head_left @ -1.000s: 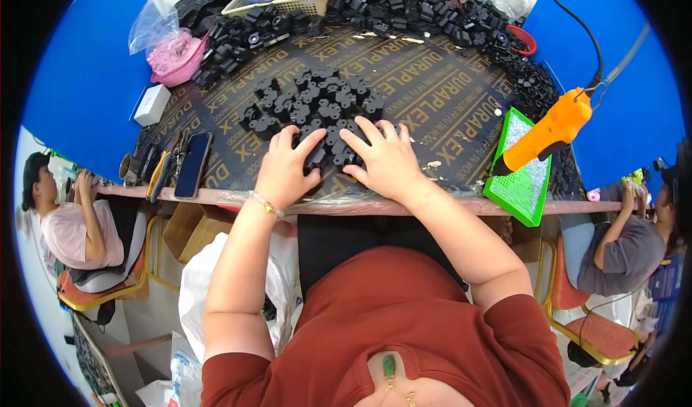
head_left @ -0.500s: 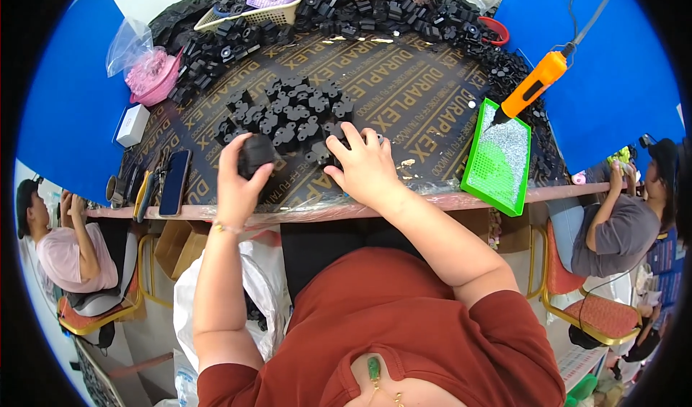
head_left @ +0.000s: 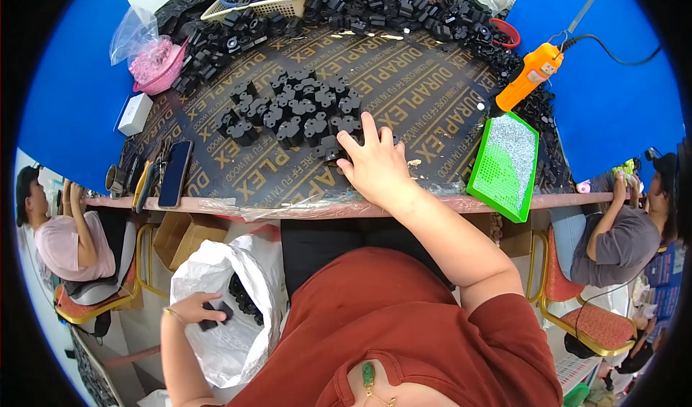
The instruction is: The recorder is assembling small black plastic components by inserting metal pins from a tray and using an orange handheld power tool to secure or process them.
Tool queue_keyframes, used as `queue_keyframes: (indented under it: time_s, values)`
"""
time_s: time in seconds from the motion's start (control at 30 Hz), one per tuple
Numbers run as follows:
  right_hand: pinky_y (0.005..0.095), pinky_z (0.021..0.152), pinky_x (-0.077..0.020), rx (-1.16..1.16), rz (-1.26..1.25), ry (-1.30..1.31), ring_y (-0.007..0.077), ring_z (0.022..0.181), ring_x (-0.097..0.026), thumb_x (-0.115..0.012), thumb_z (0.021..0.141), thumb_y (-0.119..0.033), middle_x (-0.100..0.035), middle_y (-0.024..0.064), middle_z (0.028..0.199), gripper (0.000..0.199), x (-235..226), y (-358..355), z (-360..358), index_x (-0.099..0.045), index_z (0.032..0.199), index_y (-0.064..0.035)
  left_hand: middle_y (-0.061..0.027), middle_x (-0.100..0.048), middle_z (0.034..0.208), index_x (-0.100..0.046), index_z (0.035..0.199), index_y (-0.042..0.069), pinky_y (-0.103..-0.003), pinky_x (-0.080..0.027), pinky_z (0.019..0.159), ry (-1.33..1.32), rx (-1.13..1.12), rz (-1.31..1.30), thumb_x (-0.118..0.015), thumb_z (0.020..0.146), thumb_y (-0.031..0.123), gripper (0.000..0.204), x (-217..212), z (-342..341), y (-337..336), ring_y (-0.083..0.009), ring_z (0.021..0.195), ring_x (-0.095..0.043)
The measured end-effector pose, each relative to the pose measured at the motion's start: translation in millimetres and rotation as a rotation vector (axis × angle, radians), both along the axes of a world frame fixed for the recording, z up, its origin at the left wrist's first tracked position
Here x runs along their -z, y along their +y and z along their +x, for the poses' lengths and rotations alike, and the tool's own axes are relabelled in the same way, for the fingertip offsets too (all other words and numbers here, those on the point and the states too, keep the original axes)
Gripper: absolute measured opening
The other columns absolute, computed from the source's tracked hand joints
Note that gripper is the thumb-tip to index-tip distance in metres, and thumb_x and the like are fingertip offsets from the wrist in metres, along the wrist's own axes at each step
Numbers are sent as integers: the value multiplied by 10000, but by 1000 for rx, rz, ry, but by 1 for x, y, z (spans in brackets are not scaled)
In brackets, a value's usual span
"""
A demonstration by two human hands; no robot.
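Low at the left, my left hand [head_left: 193,308] grips a black plastic part [head_left: 218,315] at the mouth of a white woven sack [head_left: 194,274]. More black parts [head_left: 245,300] show inside the sack. On the table, my right hand [head_left: 378,163] rests with fingers spread against the near right side of a group of black moulded parts [head_left: 292,108]. These parts stand close together, their lobed tops with small holes facing up. What lies under my right palm is hidden.
An orange electric screwdriver [head_left: 530,77] hangs above a green tray [head_left: 533,184] of small silvery pieces. Black parts [head_left: 389,7] are heaped along the back by a cream basket [head_left: 277,7]. A phone [head_left: 175,174], pliers [head_left: 144,184] and a white box [head_left: 135,114] sit left. People sit at both sides.
My left hand has carried a black part from above the table down to the white sack. My right hand stays beside the grouped parts. The screwdriver has swung slightly.
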State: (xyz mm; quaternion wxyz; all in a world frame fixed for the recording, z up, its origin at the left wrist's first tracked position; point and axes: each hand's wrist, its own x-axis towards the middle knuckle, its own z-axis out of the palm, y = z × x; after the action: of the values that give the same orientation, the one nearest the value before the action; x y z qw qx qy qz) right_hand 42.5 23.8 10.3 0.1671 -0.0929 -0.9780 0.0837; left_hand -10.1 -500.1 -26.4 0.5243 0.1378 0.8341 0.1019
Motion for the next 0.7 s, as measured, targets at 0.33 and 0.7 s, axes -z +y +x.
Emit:
queue_keyframes:
  time_s: [0.33,0.7]
  values:
    - [590,855,-505,-57,-27,-15,397,1145,-543,-727,867,-302,-448,193,1381,432,2,8,-7,-584,1255,-179,-227,-618,1298,-451,1403,-46,-400,-416,1078,460,-479,489,-593,836,94,601,75,10,131,-349,1244,-568]
    - [562,893,-484,-55,-63,59,383,1146,-558,-714,845,-259,-492,175,1357,351,2,8,-11,-624,1172,-167,-176,-610,1321,-488,1373,-90,-322,-402,1065,523,-886,836,-511,814,-15,564,86,-37,185,-262,1227,-557]
